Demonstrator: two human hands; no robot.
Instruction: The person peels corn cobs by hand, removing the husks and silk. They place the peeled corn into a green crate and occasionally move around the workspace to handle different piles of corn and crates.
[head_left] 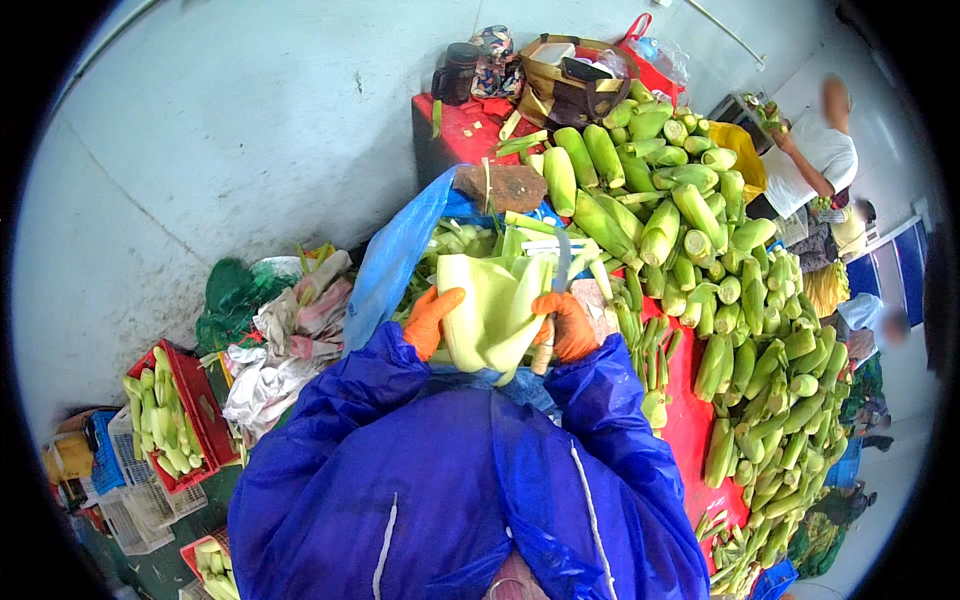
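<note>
Both my hands wear orange gloves and are held in front of my chest. My left hand [432, 322] is closed on the side of a pale green ear of corn [464, 300], whose broad husk leaves spread out to the right. In my right hand [570, 328] is a knife [563, 258], its wooden handle low in the fist and its blade pointing up and away. That fist also touches the right edge of the opened husk. Behind the corn, a blue sack [395, 262] stands open with husk pieces in it. A brown block [500, 187] rests at its far rim.
A large pile of unpeeled corn [690, 215] covers the red table [690, 420] along my right. Bags [575, 85] stand at its far end. At left are a red crate [195, 455] of peeled corn and heaped cloths [265, 385]. Other people [820, 150] are at far right.
</note>
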